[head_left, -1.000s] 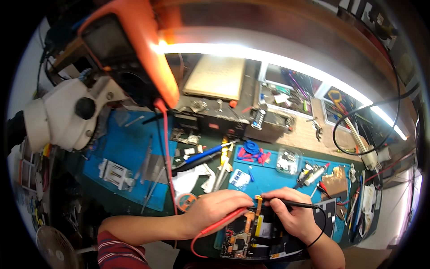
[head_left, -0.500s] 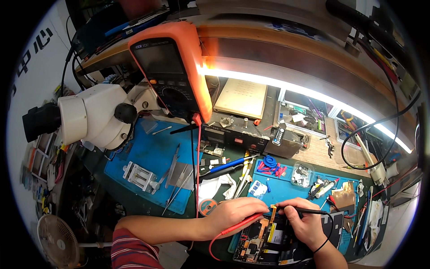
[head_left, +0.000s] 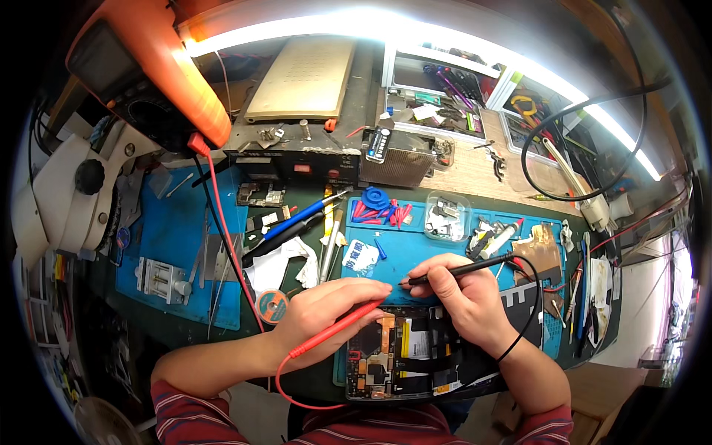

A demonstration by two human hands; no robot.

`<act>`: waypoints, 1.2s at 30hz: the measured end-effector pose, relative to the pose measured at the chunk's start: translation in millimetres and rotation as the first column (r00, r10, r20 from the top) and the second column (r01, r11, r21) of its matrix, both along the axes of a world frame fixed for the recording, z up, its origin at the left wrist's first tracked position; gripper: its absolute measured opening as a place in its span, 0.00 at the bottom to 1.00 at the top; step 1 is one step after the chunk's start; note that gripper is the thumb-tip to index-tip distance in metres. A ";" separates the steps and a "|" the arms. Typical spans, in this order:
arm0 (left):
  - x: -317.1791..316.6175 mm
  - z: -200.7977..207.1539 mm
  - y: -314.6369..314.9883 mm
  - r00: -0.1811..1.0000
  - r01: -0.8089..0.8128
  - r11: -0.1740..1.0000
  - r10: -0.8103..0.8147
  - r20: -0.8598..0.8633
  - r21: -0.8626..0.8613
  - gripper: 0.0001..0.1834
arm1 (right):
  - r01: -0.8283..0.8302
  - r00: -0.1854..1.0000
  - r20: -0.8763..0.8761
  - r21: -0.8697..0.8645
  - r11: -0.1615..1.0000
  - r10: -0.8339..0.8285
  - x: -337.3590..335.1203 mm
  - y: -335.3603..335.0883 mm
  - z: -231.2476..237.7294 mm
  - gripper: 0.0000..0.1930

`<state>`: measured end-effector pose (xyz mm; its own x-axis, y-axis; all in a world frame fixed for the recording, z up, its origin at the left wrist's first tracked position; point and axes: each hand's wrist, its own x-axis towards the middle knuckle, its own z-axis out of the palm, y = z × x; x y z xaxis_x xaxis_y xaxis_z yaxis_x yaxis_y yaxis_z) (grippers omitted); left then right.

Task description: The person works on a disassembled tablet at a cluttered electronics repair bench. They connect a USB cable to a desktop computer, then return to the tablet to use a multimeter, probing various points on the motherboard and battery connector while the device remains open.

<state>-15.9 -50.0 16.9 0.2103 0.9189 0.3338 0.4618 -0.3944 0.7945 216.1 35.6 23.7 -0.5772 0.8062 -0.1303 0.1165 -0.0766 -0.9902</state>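
Note:
My left hand (head_left: 315,313) is closed around a red multimeter probe (head_left: 335,329), whose lead loops down toward my lap. In my right hand (head_left: 466,305) is a black probe (head_left: 475,268), gripped like a pen, its tip pointing left. The fingertips of both hands nearly meet above the far edge of an opened tablet-like device (head_left: 362,391). Inside it show a circuit board (head_left: 376,367), a copper-coloured strip (head_left: 387,331) and a yellow-and-white battery (head_left: 417,345). Left fingers hide the red tip. The orange multimeter (head_left: 182,81) hangs at upper left.
A blue mat (head_left: 434,222) beyond my hands bears pink and blue tips (head_left: 382,213) and a clear box of parts (head_left: 447,217). A solder spool (head_left: 272,306) lies by my left forearm. A microscope (head_left: 63,182) and small metal vise (head_left: 161,280) stand left.
The view has shifted, so the multimeter sits further up and left. Both probes remain held. The copper-coloured strip, earlier between my fingertips, is now below them, over the board.

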 end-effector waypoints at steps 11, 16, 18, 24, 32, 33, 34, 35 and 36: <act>-2.5 5.3 -24.7 0.970 0.058 0.980 -0.010 0.242 -0.192 0.17 | -0.198 0.969 -0.099 0.226 0.954 0.225 17.4 -7.2 18.7 0.09; -8.9 7.0 -20.9 0.985 0.085 0.989 -0.066 0.160 -0.121 0.14 | -0.263 0.953 -0.068 0.291 0.920 0.294 14.9 -8.7 11.8 0.08; -12.9 10.1 -24.8 0.956 0.158 0.961 -0.091 0.279 -0.227 0.15 | -0.194 0.980 -0.019 0.164 0.967 0.199 13.6 -13.7 16.0 0.07; -6.8 30.2 -43.0 0.714 0.345 0.737 0.197 0.672 -0.582 0.14 | -0.180 0.984 0.035 0.140 0.974 0.177 12.1 -11.0 13.3 0.09; 4.3 25.7 -32.2 0.687 0.328 0.662 0.323 0.651 -0.674 0.17 | -0.150 0.985 0.164 0.673 0.724 0.052 9.6 -18.4 24.7 0.11; 3.1 25.8 -26.2 0.727 0.329 0.661 0.278 0.628 -0.674 0.18 | -0.156 0.984 0.173 0.695 0.702 0.047 5.2 -22.0 24.8 0.12; 2.1 26.1 -20.8 0.763 0.330 0.657 0.237 0.602 -0.677 0.18 | -0.164 0.982 0.184 0.712 0.682 0.043 1.5 -25.3 24.0 0.12; 2.4 24.6 -15.6 0.796 0.335 0.650 0.192 0.574 -0.682 0.19 | -0.173 0.980 0.192 0.736 0.655 0.044 -1.2 -25.6 22.2 0.12; 3.2 22.4 -12.2 0.794 0.341 0.666 0.173 0.582 -0.663 0.18 | -0.161 0.981 0.192 0.713 0.682 0.032 -2.0 -26.3 18.7 0.12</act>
